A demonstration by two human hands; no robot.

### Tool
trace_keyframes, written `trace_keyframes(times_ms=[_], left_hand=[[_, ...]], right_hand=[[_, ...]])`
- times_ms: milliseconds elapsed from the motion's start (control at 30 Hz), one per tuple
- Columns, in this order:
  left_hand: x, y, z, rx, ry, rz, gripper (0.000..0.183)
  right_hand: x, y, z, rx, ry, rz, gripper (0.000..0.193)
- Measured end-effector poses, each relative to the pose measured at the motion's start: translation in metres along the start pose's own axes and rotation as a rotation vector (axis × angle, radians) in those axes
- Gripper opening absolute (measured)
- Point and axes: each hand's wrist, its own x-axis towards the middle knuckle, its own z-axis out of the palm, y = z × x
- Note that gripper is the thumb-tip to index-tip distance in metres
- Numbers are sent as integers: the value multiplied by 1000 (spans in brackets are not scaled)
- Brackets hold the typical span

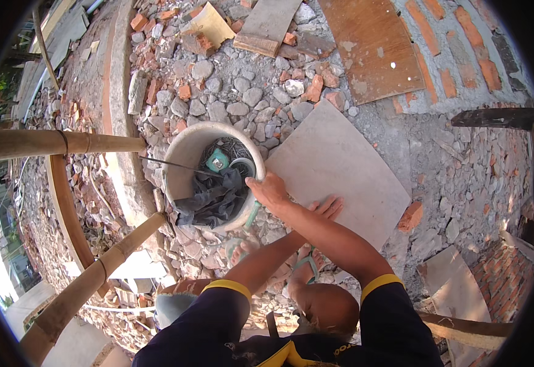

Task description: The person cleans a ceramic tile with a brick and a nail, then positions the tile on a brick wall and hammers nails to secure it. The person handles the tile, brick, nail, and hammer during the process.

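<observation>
My forearms cross, the right one over the left. My right hand (pixel 270 188) has its fingers over the near right rim of a large pale bucket (pixel 178 168), gripping it. Inside the bucket are a teal tape measure (pixel 217 160), a dark cloth (pixel 218 196), a pale ring-shaped item (pixel 242 165) and dark thin pieces like nails or wire. A thin dark rod (pixel 172 163) sticks out over its left rim. My left hand (pixel 329 208) lies flat with fingers stretched on a square grey-beige board (pixel 346 165); its back is partly hidden by my right forearm.
Stones and brick rubble (pixel 236 98) cover the ground. Bamboo poles (pixel 96 260) stand at the left, beside a concrete ledge (pixel 123 110). A brown wooden panel (pixel 371 49) leans on a brick wall (pixel 447 55). A dark beam end (pixel 493 117) juts in from the right.
</observation>
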Motion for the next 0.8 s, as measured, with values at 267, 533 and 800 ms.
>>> trace_keyframes(times_ms=[267,533,800], left_hand=[[5,62,-70,333,34,-102,62],[-13,124,-86,244,-45,83,53],[-21,180,-110,-18,21,353,7]], right_hand=[[-42,-44,9,-90,140,103,30],[-112,-40,-35,-152,352,138,34],[-211,-57,-83,-7,412,242,41]])
